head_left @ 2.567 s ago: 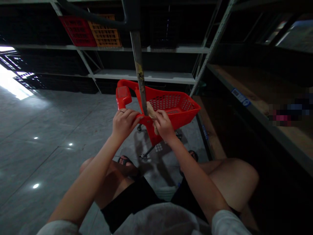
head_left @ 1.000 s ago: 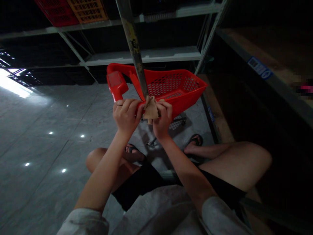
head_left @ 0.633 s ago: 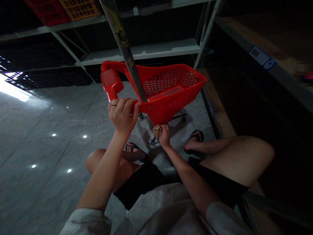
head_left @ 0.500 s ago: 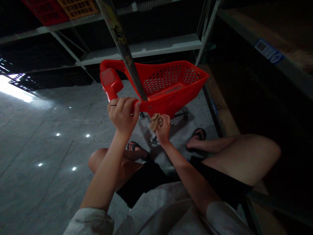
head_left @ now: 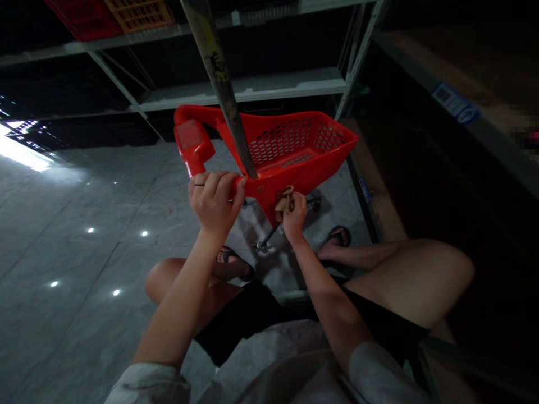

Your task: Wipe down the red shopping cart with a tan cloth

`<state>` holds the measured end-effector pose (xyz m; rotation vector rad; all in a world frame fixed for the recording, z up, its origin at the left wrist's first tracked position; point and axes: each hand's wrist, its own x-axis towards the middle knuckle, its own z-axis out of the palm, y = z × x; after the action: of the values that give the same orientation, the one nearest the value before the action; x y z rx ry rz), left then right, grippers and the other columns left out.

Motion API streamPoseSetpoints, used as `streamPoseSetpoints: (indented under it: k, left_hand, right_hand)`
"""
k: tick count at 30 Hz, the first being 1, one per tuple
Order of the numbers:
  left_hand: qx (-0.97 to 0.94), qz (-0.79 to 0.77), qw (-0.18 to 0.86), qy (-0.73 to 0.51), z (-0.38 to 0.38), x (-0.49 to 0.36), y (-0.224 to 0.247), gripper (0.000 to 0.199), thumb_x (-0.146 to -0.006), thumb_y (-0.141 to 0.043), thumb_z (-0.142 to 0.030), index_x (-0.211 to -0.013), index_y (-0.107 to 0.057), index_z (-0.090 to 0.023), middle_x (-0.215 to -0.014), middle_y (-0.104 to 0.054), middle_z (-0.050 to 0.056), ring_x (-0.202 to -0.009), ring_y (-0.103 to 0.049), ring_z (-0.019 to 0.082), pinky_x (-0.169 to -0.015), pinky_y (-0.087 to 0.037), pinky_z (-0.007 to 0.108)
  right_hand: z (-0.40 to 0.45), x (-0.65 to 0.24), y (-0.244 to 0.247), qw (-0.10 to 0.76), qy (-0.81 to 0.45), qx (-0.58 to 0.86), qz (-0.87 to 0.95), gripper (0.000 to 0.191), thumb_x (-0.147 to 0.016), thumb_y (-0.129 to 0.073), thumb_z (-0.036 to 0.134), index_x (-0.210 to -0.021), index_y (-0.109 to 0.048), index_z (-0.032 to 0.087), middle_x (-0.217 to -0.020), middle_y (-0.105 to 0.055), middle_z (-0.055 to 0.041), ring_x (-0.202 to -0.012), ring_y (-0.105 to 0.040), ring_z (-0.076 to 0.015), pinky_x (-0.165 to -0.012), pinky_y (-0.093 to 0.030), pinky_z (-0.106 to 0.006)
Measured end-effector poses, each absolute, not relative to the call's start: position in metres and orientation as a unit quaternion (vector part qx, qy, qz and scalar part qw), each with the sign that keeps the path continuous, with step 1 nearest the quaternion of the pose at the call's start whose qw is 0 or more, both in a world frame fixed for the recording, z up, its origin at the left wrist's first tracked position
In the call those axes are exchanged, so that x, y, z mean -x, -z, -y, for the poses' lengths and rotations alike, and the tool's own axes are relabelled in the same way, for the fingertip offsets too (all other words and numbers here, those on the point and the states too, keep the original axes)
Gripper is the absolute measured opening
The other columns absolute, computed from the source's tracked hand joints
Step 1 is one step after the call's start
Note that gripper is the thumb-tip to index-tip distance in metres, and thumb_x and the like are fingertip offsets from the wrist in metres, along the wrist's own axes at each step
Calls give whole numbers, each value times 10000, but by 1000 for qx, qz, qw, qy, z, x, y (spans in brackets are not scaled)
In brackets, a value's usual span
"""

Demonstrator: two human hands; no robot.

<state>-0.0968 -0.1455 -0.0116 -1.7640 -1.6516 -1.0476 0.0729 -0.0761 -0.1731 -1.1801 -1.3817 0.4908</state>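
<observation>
A red plastic shopping cart (head_left: 305, 177) with perforated basket walls stands on the floor before me. My left hand (head_left: 214, 196) is closed round the near end of its red handle, beside the foot of a worn pole (head_left: 229, 101) that crosses in front of the basket. In my right hand (head_left: 295, 215) is a crumpled brown cloth (head_left: 284, 202), held against the lower outer side of the basket. The palm side of both hands is hidden from view.
Metal shelving (head_left: 252, 87) runs behind the cart, with a red crate (head_left: 86, 17) and a yellow crate (head_left: 141, 12) on it. A dark shelf with a blue label (head_left: 456, 103) stands at the right. My sandaled feet are beside the cart's wheels.
My right hand has moved the cloth to the right along the cart's outer side. The left hand keeps its hold on the handle, and the view has shifted slightly.
</observation>
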Motion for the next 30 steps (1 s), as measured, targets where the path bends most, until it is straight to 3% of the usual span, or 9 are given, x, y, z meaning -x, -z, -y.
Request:
streamPoseSetpoints:
  k: [5,9,15,24,30]
  left_hand:
    - [652,597,259,390,147,94,11,136,-954,-639,-360,-977,-724,-256,-958,-748,58,-917,-620,249,-947,-415,444]
    - [646,599,265,392,148,92,13,117,-949,-639,-348,-979,-719,-268,-957,-751,56,-933,-625,256,-966,-418,460]
    - [635,598,268,410,148,95,15,89,-940,-654,-343,-946,-719,-284,-927,-746,54,-928,-629,261,-946,-426,467]
    - [649,594,258,400,147,86,14,121,-944,-647,-350,-990,-726,-271,-964,-752,57,-925,-626,256,-961,-421,460]
    - [631,602,294,392,143,71,15,127,-949,-641,-366,-983,-723,-275,-940,-753,52,-906,-632,253,-923,-437,452]
  right_hand:
    - [49,-77,130,658,-153,453,582,270,-828,-531,145,-1065,-633,223,-1133,-569,-89,-1100,-587,-224,-1028,-495,-419]
    - [65,-71,113,663,-137,402,616,207,-862,-522,141,-982,-653,247,-1134,-571,-75,-1131,-593,-217,-1062,-493,-424]
    - [75,-70,133,623,-162,370,670,146,-905,-540,202,-954,-662,265,-1160,-628,-67,-1119,-604,-210,-1021,-511,-394]
    - [-28,-136,141,640,-129,536,535,176,-778,-572,198,-939,-642,182,-1087,-594,-105,-1023,-583,-228,-978,-482,-401]
    - [41,-100,181,564,-210,510,615,322,-791,-517,130,-1078,-646,196,-1143,-608,-110,-1088,-585,-227,-994,-474,-377]
